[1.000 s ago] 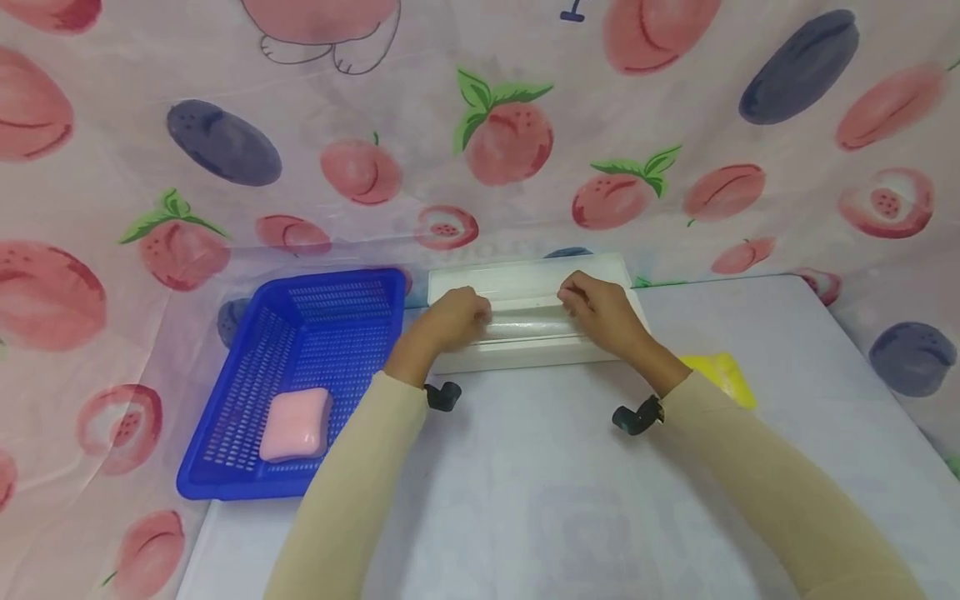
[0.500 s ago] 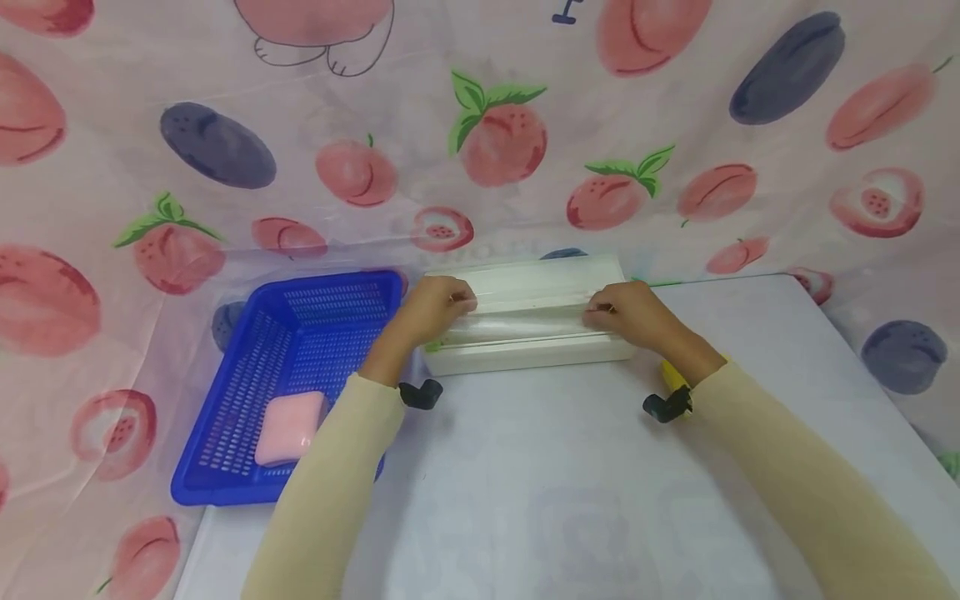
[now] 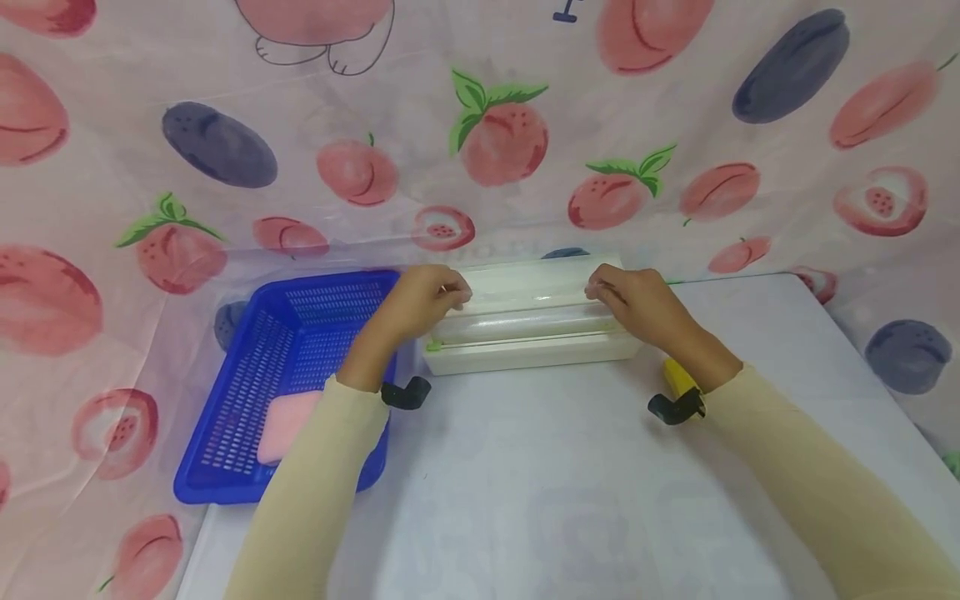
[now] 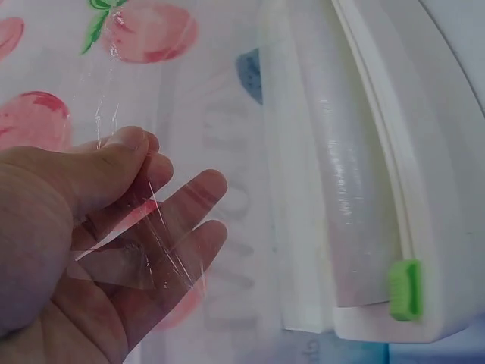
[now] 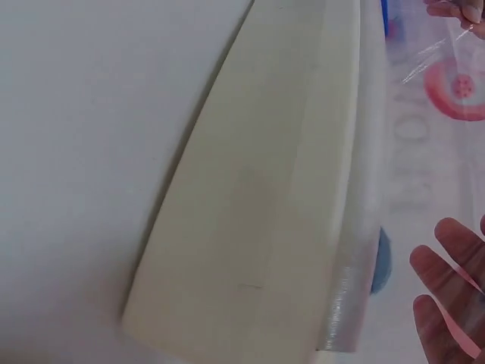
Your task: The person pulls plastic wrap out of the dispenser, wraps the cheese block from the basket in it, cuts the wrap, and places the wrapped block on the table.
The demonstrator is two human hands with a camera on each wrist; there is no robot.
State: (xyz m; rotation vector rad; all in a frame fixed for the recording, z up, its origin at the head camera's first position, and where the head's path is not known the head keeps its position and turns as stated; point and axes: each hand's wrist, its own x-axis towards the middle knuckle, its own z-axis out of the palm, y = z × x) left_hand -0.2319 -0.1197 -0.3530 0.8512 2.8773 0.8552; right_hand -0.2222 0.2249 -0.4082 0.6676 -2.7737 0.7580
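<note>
A white cling film dispenser (image 3: 532, 358) lies on the table with its lid (image 3: 536, 275) tipped back. Inside shows the clear roll (image 3: 525, 323), and a green slide cutter (image 4: 405, 290) sits at the left end of its track. My left hand (image 3: 423, 300) pinches a corner of the cling film (image 4: 114, 269) between thumb and forefinger; the other fingers show through the film. Over the right end, my right hand (image 3: 637, 304) has thumb and forefinger together at the film's other corner. In the right wrist view only some of its fingers (image 5: 447, 296) show.
To the left stands a blue plastic basket (image 3: 193, 462) with a pink rounded square item (image 3: 285, 425) in it, partly behind the left sleeve. A yellow thing (image 3: 678, 379) lies mostly hidden behind the right wrist. A fruit-print cloth (image 3: 360, 100) hangs behind the white table (image 3: 525, 500).
My hands have moved apart toward the dispenser's two ends, then up and back above the roll, drawing the film's edge up. The green cutter at the left has come into sight.
</note>
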